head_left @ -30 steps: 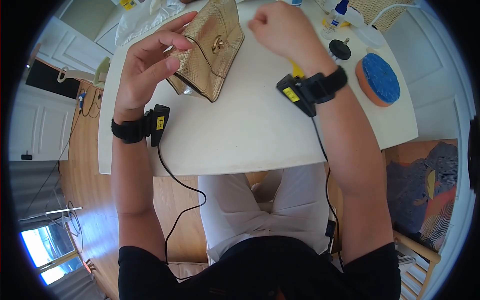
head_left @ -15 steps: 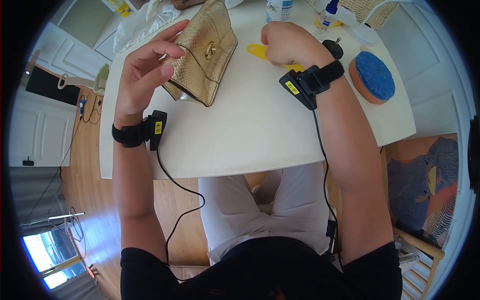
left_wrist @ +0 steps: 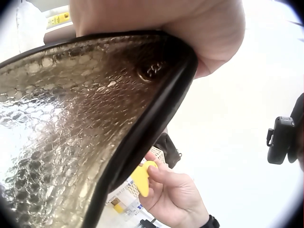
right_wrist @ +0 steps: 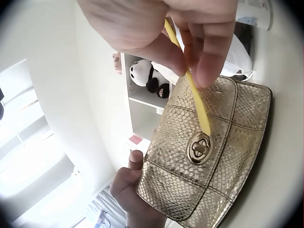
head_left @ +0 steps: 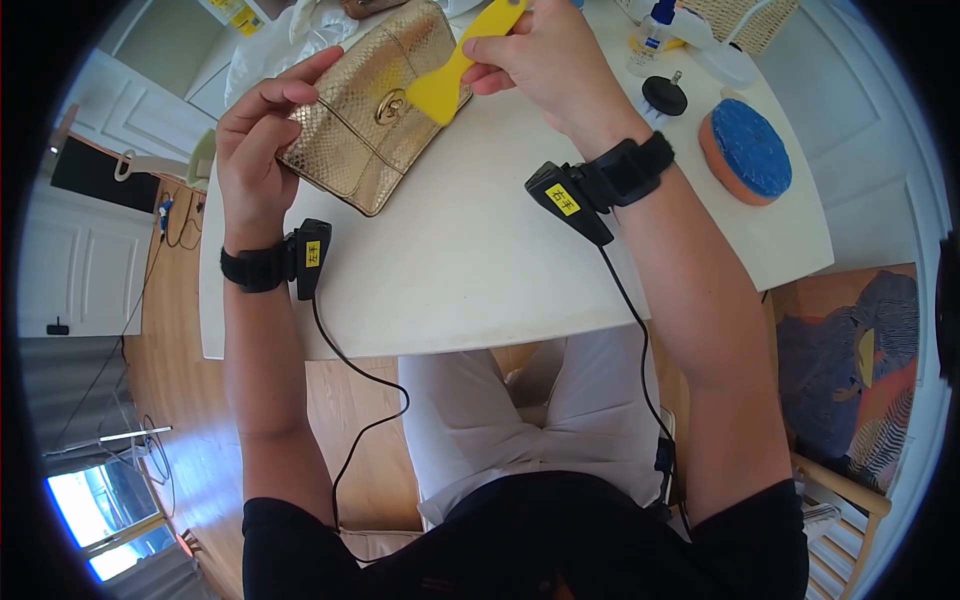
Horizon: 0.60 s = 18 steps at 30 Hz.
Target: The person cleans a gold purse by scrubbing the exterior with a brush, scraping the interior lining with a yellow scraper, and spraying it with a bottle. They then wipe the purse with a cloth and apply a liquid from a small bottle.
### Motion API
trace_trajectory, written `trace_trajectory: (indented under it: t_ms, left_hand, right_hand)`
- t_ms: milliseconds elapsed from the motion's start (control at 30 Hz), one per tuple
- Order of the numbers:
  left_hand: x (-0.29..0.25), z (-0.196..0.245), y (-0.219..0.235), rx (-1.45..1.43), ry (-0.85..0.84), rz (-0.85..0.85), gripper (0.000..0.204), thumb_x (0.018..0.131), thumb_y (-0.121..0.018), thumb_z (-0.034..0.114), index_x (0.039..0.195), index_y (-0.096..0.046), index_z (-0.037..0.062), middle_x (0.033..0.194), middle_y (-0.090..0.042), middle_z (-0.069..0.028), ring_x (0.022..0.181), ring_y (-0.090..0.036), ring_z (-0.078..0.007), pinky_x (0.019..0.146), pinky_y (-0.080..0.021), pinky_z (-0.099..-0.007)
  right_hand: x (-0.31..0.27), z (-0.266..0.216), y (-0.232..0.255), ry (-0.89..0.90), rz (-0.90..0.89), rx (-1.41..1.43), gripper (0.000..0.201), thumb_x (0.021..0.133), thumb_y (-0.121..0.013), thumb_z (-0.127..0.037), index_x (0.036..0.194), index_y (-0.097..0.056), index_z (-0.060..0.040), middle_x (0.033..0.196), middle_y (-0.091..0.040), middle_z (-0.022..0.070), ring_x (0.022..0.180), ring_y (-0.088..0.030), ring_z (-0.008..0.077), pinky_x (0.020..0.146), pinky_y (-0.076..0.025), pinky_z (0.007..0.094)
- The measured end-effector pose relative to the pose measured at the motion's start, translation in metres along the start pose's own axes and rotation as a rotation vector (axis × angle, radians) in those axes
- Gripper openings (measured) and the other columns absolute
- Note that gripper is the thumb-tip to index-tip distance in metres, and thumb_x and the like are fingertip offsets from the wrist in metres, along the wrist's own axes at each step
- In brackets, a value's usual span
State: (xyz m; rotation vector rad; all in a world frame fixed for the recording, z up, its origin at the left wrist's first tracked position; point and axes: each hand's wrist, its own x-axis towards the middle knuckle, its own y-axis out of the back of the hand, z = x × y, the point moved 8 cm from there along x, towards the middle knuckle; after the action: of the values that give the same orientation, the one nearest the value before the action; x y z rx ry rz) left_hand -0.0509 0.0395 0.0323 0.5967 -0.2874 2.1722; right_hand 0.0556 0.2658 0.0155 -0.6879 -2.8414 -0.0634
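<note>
A gold snakeskin-patterned clutch bag (head_left: 350,110) is tilted up over the white table, its flap side facing the right hand. My left hand (head_left: 258,140) grips its left end, thumb and fingers bent around the edge. My right hand (head_left: 545,65) pinches a yellow plastic scraper (head_left: 445,90) between thumb and fingers. In the head view the scraper's wide end overlaps the bag beside the oval turn-lock (right_wrist: 200,148). The right wrist view has the scraper edge-on, its tip right at the lock. Close up in the left wrist view are the bag's dark-edged side (left_wrist: 61,114) and a small metal ring.
To the right on the table (head_left: 450,290) are a blue-topped round sponge (head_left: 748,152), a black knob-like disc (head_left: 664,97) and a clear bottle with a blue cap (head_left: 652,40). White fabric (head_left: 270,60) lies at the back left. Cables run from both wrist cameras.
The right hand has picked up the yellow scraper from the table and brought it left to the bag. The left hand has turned the bag so its front faces up more.
</note>
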Motion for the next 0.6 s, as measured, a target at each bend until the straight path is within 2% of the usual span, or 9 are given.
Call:
trace_trajectory:
  t_ms: [133, 200, 233, 300, 400, 533, 600]
  left_hand:
    - [0.000, 0.001, 0.009, 0.054, -0.019, 0.045, 0.035, 0.077, -0.040, -0.009, 0.096, -0.069, -0.0077, 0.130, -0.064, -0.0284, 0.125, -0.061, -0.0311, 0.109, -0.044, -0.0379]
    - [0.000, 0.004, 0.011, 0.044, -0.021, 0.086, 0.035, 0.079, -0.040, -0.009, 0.098, -0.070, -0.0087, 0.130, -0.064, -0.0282, 0.124, -0.062, -0.0312, 0.108, -0.046, -0.0380]
    - [-0.001, 0.005, 0.014, 0.034, -0.022, 0.126, 0.035, 0.081, -0.041, -0.010, 0.100, -0.070, -0.0097, 0.130, -0.065, -0.0280, 0.123, -0.063, -0.0314, 0.107, -0.048, -0.0381]
    - [-0.001, 0.003, 0.019, 0.024, -0.012, 0.146, 0.035, 0.083, -0.039, -0.009, 0.102, -0.069, -0.0094, 0.133, -0.062, -0.0295, 0.126, -0.060, -0.0328, 0.109, -0.046, -0.0389]
    - [-0.003, 0.002, 0.025, 0.034, -0.012, 0.229, 0.035, 0.087, -0.037, -0.008, 0.105, -0.067, -0.0104, 0.135, -0.060, -0.0306, 0.128, -0.059, -0.0337, 0.111, -0.045, -0.0401]
    - [-0.006, 0.000, 0.033, 0.006, 0.006, 0.402, 0.037, 0.088, -0.037, -0.008, 0.111, -0.065, -0.0136, 0.134, -0.061, -0.0290, 0.126, -0.059, -0.0325, 0.111, -0.046, -0.0404]
    - [-0.006, -0.001, 0.031, -0.012, 0.029, 0.459, 0.038, 0.088, -0.038, -0.007, 0.115, -0.064, -0.0142, 0.133, -0.061, -0.0282, 0.125, -0.060, -0.0317, 0.111, -0.046, -0.0400]
  right_hand:
    - [0.019, 0.031, 0.001, 0.119, -0.074, -0.149, 0.028, 0.088, -0.065, 0.000, 0.116, -0.061, 0.0024, 0.087, -0.067, 0.0121, 0.064, -0.066, 0.0183, 0.052, -0.052, 0.0262]
    - [0.022, 0.023, 0.004, 0.669, 0.074, -0.501, 0.026, 0.086, -0.064, 0.000, 0.112, -0.063, 0.0032, 0.086, -0.066, 0.0127, 0.060, -0.065, 0.0190, 0.049, -0.052, 0.0282]
    - [0.013, 0.005, 0.000, 0.669, 0.074, -0.502, 0.026, 0.086, -0.064, 0.000, 0.112, -0.063, 0.0032, 0.086, -0.066, 0.0127, 0.060, -0.065, 0.0190, 0.049, -0.052, 0.0282]
    - [0.009, 0.023, 0.003, -0.073, -0.018, -0.030, 0.024, 0.086, -0.065, -0.001, 0.110, -0.062, 0.0034, 0.086, -0.067, 0.0122, 0.057, -0.064, 0.0190, 0.049, -0.051, 0.0280]
    - [0.006, 0.023, 0.010, -0.140, 0.067, -0.006, 0.021, 0.085, -0.066, -0.002, 0.105, -0.062, 0.0031, 0.083, -0.066, 0.0117, 0.056, -0.064, 0.0189, 0.050, -0.052, 0.0280]
    - [-0.004, 0.010, 0.014, -0.082, 0.063, -0.007, 0.017, 0.085, -0.066, -0.001, 0.101, -0.062, 0.0020, 0.081, -0.065, 0.0110, 0.056, -0.064, 0.0175, 0.047, -0.050, 0.0273]
    - [-0.007, 0.011, 0.017, -0.162, 0.194, 0.054, 0.013, 0.086, -0.065, 0.000, 0.099, -0.062, 0.0008, 0.080, -0.064, 0.0079, 0.055, -0.062, 0.0148, 0.046, -0.045, 0.0266]
